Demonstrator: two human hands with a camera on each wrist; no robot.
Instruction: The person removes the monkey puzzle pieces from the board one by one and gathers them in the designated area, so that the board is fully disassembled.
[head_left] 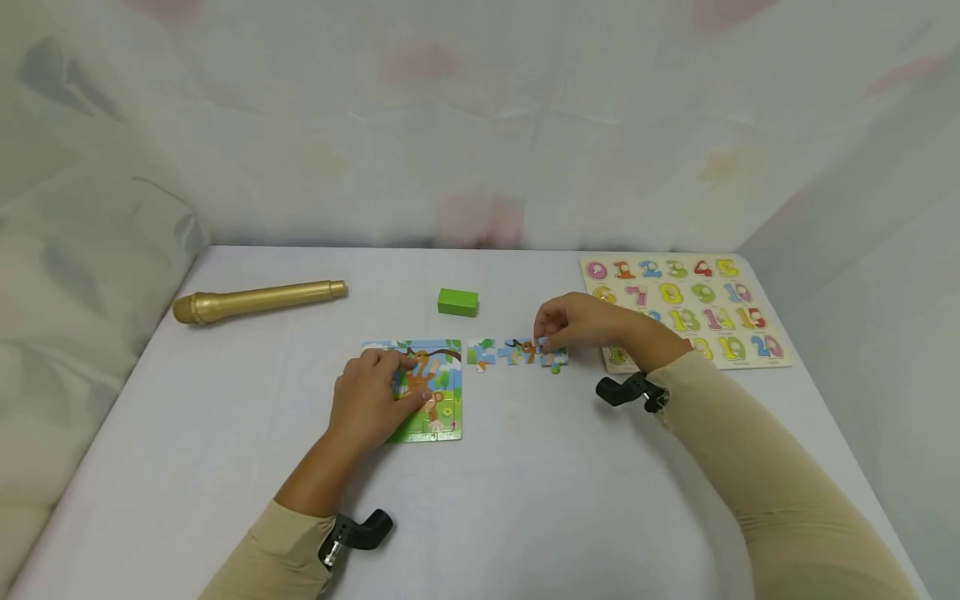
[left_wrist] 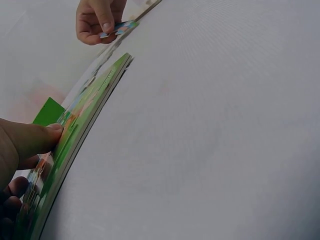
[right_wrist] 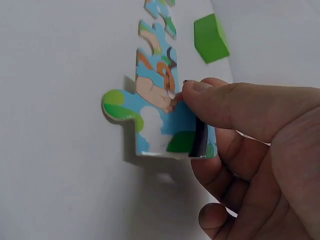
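Note:
My left hand [head_left: 367,398] rests on a jigsaw puzzle board [head_left: 448,427] with a monkey picture, its thumb and fingertips touching the pieces. The palm hides the board's left part. To the right, my right hand [head_left: 583,321] pinches a jigsaw piece [right_wrist: 155,125] between thumb and fingers; the piece shows a foot, blue sky and green leaves, with a rounded tab. In the right wrist view this piece is slightly raised above the white table. Other loose pieces [head_left: 482,352] lie in a row between the board and my right hand.
A green block [head_left: 457,302] lies behind the loose pieces. At the back left is a gold toy microphone [head_left: 262,300]. A number puzzle board [head_left: 750,362] lies at the right, partly under my right forearm. White cloth walls border the table's back and sides.

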